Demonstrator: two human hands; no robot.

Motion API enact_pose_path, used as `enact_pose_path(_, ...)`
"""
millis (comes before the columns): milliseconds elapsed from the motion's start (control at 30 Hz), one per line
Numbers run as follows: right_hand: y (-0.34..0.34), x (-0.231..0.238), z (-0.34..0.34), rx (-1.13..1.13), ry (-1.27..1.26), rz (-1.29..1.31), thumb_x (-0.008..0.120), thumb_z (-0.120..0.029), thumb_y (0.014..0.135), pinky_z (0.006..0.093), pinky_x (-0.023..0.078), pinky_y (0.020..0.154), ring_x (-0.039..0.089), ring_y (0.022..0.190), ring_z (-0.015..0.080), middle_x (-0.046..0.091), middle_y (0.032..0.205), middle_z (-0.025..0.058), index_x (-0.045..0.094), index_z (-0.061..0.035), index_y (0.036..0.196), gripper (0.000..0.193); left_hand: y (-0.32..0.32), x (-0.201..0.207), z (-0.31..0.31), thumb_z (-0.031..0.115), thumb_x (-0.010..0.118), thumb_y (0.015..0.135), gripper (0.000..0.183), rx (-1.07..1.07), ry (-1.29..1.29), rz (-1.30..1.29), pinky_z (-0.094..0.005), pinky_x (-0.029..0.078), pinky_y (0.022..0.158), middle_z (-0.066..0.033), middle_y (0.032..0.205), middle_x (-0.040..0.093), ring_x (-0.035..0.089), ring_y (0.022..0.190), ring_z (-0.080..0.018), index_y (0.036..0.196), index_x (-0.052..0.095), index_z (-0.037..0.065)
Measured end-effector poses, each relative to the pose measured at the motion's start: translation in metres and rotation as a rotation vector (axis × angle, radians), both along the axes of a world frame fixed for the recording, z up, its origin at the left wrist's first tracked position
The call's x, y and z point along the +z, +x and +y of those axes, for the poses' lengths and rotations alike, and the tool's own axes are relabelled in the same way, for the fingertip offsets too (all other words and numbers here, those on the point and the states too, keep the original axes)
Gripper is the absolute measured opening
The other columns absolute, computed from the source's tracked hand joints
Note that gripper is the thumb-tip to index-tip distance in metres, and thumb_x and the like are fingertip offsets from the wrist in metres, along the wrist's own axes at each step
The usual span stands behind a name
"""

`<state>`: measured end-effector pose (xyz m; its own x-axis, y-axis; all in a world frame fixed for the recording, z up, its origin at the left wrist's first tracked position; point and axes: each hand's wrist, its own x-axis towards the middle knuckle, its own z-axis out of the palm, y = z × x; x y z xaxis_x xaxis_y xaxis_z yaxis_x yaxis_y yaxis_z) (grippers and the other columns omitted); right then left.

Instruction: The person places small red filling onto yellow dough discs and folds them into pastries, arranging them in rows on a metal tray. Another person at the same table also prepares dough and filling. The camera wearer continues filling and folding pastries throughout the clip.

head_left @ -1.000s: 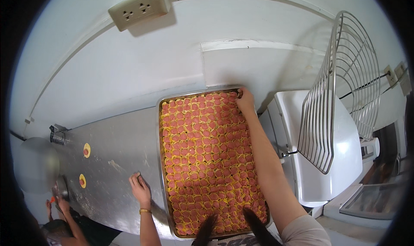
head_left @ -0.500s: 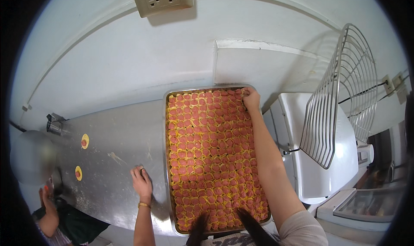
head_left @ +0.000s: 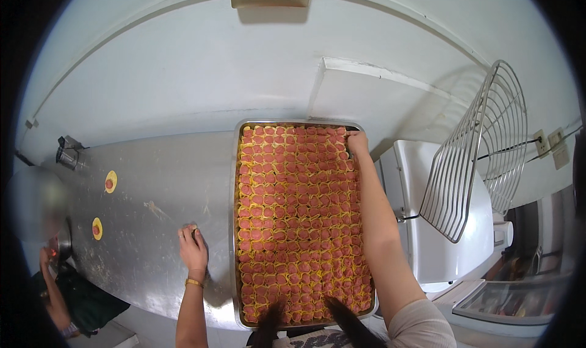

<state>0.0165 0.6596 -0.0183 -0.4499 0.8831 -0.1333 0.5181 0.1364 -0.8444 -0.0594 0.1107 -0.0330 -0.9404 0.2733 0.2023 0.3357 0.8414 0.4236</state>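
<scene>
A large metal tray point(head_left: 236, 226) in front of me is packed with rows of small open-topped dumplings point(head_left: 296, 209), pink filling in yellow wrappers. My right hand point(head_left: 358, 143) reaches along the tray's right side to its far right corner. Its fingers are bent down at the end of the far rows; what they grip, if anything, is hidden. My left hand point(head_left: 193, 248) rests on the steel table point(head_left: 140, 250), left of the tray, fingers curled. A small dark spot shows by its thumb, too small to name.
Two yellow wrappers with filling, one far point(head_left: 110, 182) and one nearer point(head_left: 97, 229), lie on the table's left. A co-worker's hand point(head_left: 46, 256) is by a metal bowl point(head_left: 63, 241). Right of the tray stand a white appliance point(head_left: 448, 213) and a wire fan guard point(head_left: 455, 183).
The whole view has shifted a little. My right hand has moved slightly nearer from the tray's corner. At the left edge, the co-worker's hand has moved lower, next to the bowl.
</scene>
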Motion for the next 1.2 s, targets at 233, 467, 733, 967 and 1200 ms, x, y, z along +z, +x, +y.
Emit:
enact_pose_path(233, -0.005, -0.033, 0.014, -0.089, -0.068, 0.172, 0.039, 0.006, 0.077, 0.0291, 0.049, 0.073, 0.063, 0.079, 0.0200, 0.069, 0.088, 0.0112, 0.070, 0.0027, 0.092, 0.035, 0.001, 0.010, 0.003, 0.021, 0.047, 0.094, 0.022, -0.014, 0.011, -0.025, -0.0462, 0.047, 0.074, -0.0174, 0.113, 0.051, 0.057, 0.092, -0.0391, 0.108, 0.051, 0.005)
enact_pose_path(467, -0.002, -0.025, 0.015, 0.066, -0.024, 0.167, 0.041, -0.004, 0.079, 0.0330, 0.049, 0.073, 0.065, 0.075, 0.0250, 0.070, 0.084, 0.0154, 0.073, -0.0039, 0.094, 0.035, 0.002, 0.007, 0.004, 0.020, 0.047, 0.093, 0.022, -0.017, 0.008, 0.052, -0.0463, 0.048, 0.073, -0.0176, 0.113, 0.051, 0.057, 0.091, -0.0393, 0.108, 0.051, 0.005)
enact_pose_path(733, 0.003, -0.024, 0.024, -0.058, -0.276, 0.190, 0.045, -0.002, 0.079, 0.0354, 0.049, 0.064, 0.063, 0.070, 0.0222, 0.068, 0.078, 0.0098, 0.070, 0.0010, 0.084, 0.027, 0.001, 0.006, 0.002, 0.021, 0.048, 0.093, 0.023, -0.009, -0.025, 0.056, -0.0469, 0.047, 0.074, -0.0191, 0.113, 0.052, 0.056, 0.092, -0.0406, 0.109, 0.051, 0.004)
enact_pose_path(967, -0.002, -0.027, 0.022, -0.051, -0.272, 0.249, 0.048, -0.005, 0.079, 0.0345, 0.049, 0.067, 0.064, 0.074, 0.0235, 0.069, 0.082, 0.0143, 0.072, -0.0007, 0.083, 0.025, 0.000, 0.008, 0.002, 0.019, 0.049, 0.092, 0.021, -0.027, 0.022, 0.030, -0.0470, 0.046, 0.073, -0.0181, 0.108, 0.053, 0.056, 0.089, -0.0398, 0.106, 0.051, 0.004)
enact_pose_path(1200, -0.008, 0.019, -0.004, 0.050, -0.179, 0.046, 0.048, -0.002, 0.081, 0.0358, 0.048, 0.069, 0.062, 0.077, 0.0212, 0.068, 0.086, 0.0159, 0.071, 0.0040, 0.087, 0.024, -0.001, 0.010, 0.004, 0.018, 0.049, 0.091, 0.019, -0.061, 0.032, 0.035, -0.0463, 0.045, 0.074, -0.0170, 0.106, 0.053, 0.056, 0.090, -0.0391, 0.104, 0.051, 0.003)
